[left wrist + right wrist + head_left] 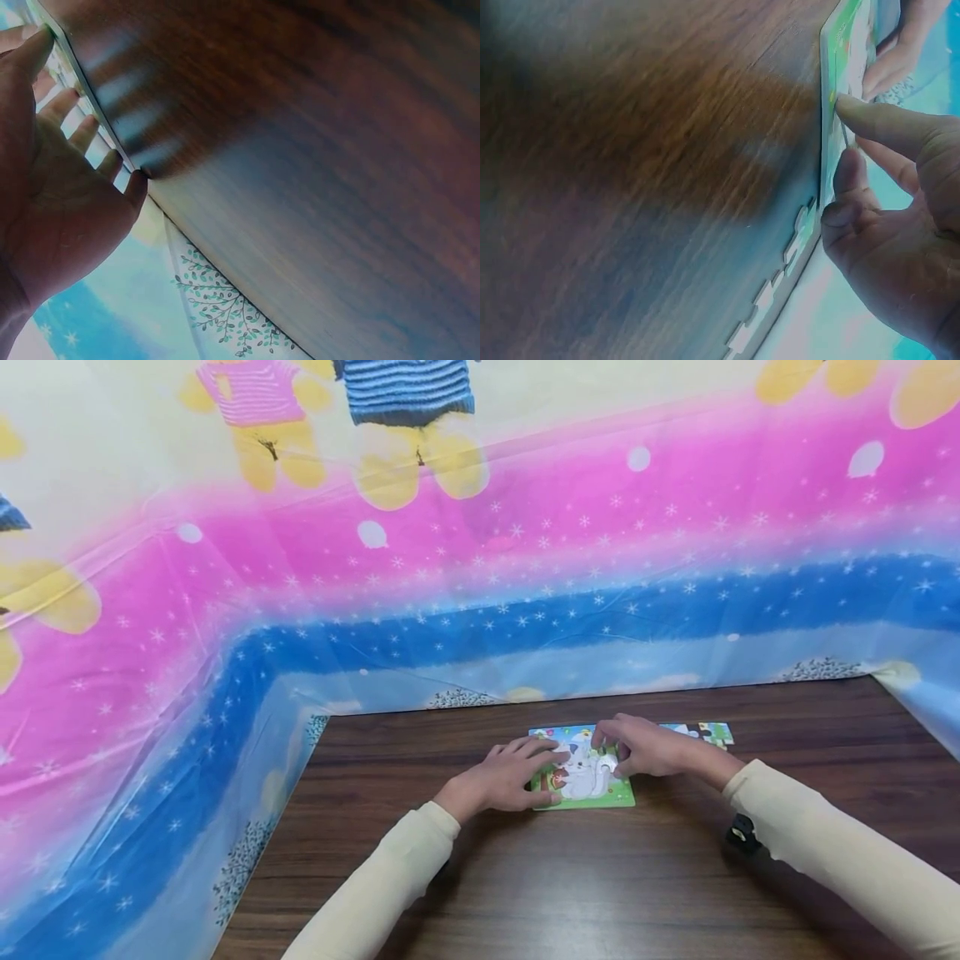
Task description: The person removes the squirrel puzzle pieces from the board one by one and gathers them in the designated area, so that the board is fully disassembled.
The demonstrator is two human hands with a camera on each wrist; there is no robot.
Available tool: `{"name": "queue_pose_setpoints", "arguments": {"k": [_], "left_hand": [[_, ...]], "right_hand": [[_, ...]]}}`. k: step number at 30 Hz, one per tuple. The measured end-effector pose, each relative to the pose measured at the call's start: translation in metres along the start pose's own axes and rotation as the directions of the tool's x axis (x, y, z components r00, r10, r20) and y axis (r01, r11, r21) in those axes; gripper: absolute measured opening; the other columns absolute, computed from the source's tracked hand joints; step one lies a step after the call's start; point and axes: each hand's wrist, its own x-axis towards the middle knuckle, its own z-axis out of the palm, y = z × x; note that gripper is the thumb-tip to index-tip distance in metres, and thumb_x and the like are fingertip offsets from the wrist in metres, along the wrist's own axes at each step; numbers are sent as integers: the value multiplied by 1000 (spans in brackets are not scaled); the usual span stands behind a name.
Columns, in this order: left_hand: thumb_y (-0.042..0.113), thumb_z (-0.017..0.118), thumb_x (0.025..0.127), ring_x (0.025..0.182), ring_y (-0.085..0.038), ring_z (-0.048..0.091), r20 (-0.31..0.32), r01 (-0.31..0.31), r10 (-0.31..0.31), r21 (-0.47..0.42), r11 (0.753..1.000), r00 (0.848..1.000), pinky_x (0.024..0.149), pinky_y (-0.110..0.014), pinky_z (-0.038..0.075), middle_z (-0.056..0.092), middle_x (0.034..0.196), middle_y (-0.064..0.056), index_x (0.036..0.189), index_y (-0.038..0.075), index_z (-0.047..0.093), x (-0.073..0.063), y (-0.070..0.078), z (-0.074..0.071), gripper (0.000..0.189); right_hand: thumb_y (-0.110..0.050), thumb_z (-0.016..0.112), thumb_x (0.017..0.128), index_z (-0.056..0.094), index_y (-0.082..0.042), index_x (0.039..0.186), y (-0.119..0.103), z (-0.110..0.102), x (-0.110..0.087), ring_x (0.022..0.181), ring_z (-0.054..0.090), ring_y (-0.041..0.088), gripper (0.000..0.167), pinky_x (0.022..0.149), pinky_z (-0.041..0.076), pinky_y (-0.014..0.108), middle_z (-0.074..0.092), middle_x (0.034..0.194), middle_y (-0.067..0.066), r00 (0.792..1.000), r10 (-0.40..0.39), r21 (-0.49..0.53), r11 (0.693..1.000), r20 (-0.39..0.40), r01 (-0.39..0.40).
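Observation:
A jigsaw puzzle [585,785] with a white cartoon animal on a green and blue ground lies flat in its tray on the table. My left hand [513,774] rests along its left side, fingers spread over the picture; in the left wrist view the same hand [67,172] shows its fingertips at the board's edge. Over the right part of the picture, my right hand [648,746] pinches a thin puzzle piece [846,133] between thumb and fingers, close to the board. Most of that piece is hidden by the fingers of the right hand [900,217].
Loose puzzle pieces [716,732] lie to the right of the board, partly behind the right hand. The brown wood-grain table [570,885] ends at a printed cloth [480,643] hanging behind and at its sides.

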Motion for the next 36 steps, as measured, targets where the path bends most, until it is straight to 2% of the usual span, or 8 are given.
{"name": "queue_pose_setpoints", "arguments": {"k": [7, 13, 18, 22, 29, 36], "left_hand": [[58, 55, 106, 166, -28, 19, 1, 1, -1, -2, 1000, 1000, 128, -62, 28, 22, 177, 5, 168, 39, 27, 2, 1, 1, 71], [58, 54, 106, 166, -29, 19, 8, -4, 4, -6, 1000, 1000, 128, -62, 27, 21, 177, 6, 169, 39, 26, 4, 2, 3, 71], [58, 54, 106, 166, -29, 17, 6, -2, 2, -2, 1000, 1000, 128, -63, 26, 21, 178, 6, 168, 39, 26, 2, 2, 1, 71], [59, 54, 106, 166, -30, 18, 2, 1, -1, 4, 1000, 1000, 128, -63, 27, 21, 178, 5, 168, 39, 27, 0, 0, 0, 71], [59, 53, 107, 166, -30, 17, 5, -2, 2, -8, 1000, 1000, 128, -64, 26, 21, 178, 5, 168, 38, 27, -3, -1, 0, 70], [60, 53, 106, 166, -30, 17, 11, -4, 4, -17, 1000, 1000, 128, -64, 26, 20, 178, 6, 168, 39, 26, 1, 0, 1, 71]], "right_hand": [[-13, 81, 93, 67, -18, 128, 0, 3, -4, 83, 58, 13, 38, 69, 50, 30, 59, 111, 8, 998, -28, -72, 997, -57, 24], [-17, 81, 92, 68, -20, 132, 7, 5, -12, 86, 57, 13, 42, 71, 48, 31, 60, 111, 6, 990, -43, -102, 994, -136, 30], [-15, 79, 93, 67, -22, 136, 14, -2, -25, 89, 58, 12, 45, 73, 50, 31, 61, 116, 3, 979, -45, -100, 995, -200, 26], [-13, 79, 93, 67, -20, 136, 21, -10, -42, 91, 58, 12, 46, 72, 50, 30, 62, 118, 4, 971, -56, -119, 992, -234, 28], [-10, 82, 88, 69, -25, 128, 48, -17, -83, 93, 58, 10, 45, 71, 50, 27, 62, 116, 1, 963, -15, -137, 990, -270, -23], [-2, 81, 80, 71, -24, 123, 79, -25, -119, 84, 55, 6, 49, 68, 47, 23, 60, 109, -1, 958, 28, -170, 982, -286, -79]]}}
